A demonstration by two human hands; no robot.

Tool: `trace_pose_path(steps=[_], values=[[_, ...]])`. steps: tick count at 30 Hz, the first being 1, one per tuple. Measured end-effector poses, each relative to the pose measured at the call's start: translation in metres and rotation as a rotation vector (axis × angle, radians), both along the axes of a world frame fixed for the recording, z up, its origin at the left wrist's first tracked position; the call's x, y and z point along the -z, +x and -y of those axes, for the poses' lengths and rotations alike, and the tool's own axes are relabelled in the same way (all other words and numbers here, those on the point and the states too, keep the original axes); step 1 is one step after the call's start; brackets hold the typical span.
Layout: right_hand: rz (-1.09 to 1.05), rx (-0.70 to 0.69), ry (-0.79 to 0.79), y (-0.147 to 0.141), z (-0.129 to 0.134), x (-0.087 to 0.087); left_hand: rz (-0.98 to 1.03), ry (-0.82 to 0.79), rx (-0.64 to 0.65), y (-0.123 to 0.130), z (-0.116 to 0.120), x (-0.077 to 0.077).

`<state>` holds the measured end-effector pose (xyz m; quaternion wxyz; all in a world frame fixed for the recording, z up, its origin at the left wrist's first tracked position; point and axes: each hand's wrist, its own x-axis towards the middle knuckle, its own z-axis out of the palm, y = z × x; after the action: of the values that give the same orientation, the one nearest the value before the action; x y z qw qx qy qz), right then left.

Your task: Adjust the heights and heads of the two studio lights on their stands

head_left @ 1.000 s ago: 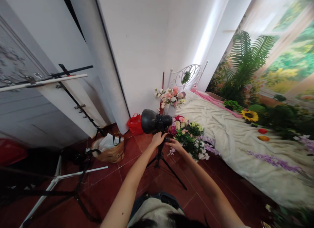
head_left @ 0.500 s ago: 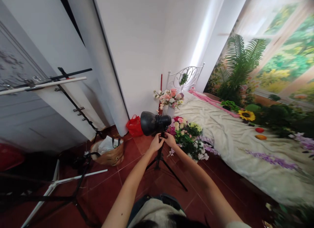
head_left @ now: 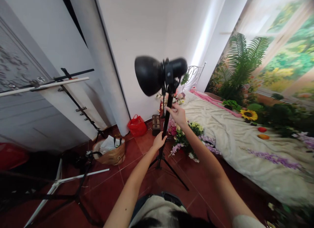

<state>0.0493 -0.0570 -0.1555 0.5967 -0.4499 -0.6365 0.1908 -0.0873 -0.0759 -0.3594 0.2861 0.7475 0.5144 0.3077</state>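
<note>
Aloft, matte black bowl-shaped lamp [head_left: 149, 75], slim dark stand [head_left: 166, 120], left hand [head_left: 159, 142] clasping it, right hand [head_left: 178, 115] higher, grip unclear.

a: what's on the red tiles [head_left: 134, 149] by the wall [head_left: 137, 41]?
b: a red bag [head_left: 136, 126] — just beside it, a brown chest [head_left: 155, 124]. nearer, a basket [head_left: 114, 157] holding something white [head_left: 108, 144].
a: and the bed [head_left: 245, 179]?
b: rumpled cream cover [head_left: 216, 131], a sunflower [head_left: 249, 114], two fruit-like pieces [head_left: 262, 129], one red, one orange, purple blossoms [head_left: 274, 159] — and a white metal headboard [head_left: 195, 69] at the far end.
</note>
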Motion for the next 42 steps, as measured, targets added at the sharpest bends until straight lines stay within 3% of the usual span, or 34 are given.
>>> trace_pose_path(steps=[4, 8, 12, 16, 19, 21, 25, 28, 31, 33, 36, 42], values=[[0.051, 0.11, 0.191, 0.003, -0.009, -0.092, -0.157, -0.084, -0.049, 0.011, -0.007, 0.001], [0.122, 0.15, 0.36, 0.01, -0.026, -0.151, -0.209, -0.19, -0.103, 0.017, -0.01, 0.001], [0.148, 0.115, 0.462, 0.012, -0.048, -0.173, -0.203, -0.23, -0.132, 0.018, -0.009, 0.0], [0.147, 0.146, 0.463, 0.009, -0.048, -0.166, -0.207, -0.217, -0.125, 0.017, -0.011, 0.005], [0.123, 0.185, 0.367, 0.011, -0.031, -0.132, -0.194, -0.184, -0.12, 0.016, -0.013, 0.011], [0.129, 0.19, 0.263, 0.016, -0.016, -0.089, -0.174, -0.154, -0.11, 0.015, -0.014, 0.013], [0.25, 0.152, -0.013, 0.03, 0.013, 0.037, -0.151, -0.141, -0.086, 0.013, -0.014, 0.015], [0.437, -0.026, -0.212, 0.038, 0.035, 0.13, -0.154, -0.148, -0.082, 0.012, -0.014, 0.013], [0.455, -0.129, -0.311, 0.041, 0.052, 0.195, -0.153, -0.16, -0.091, 0.012, -0.012, 0.01], [0.382, -0.139, -0.34, 0.04, 0.058, 0.22, -0.153, -0.165, -0.096, 0.013, -0.011, 0.008], [0.217, -0.116, -0.38, 0.033, 0.059, 0.243, -0.164, -0.172, -0.112, 0.014, -0.01, 0.007], [-0.403, -0.049, -0.588, 0.011, 0.051, 0.261, -0.171, -0.137, -0.107, 0.015, -0.013, 0.013]])
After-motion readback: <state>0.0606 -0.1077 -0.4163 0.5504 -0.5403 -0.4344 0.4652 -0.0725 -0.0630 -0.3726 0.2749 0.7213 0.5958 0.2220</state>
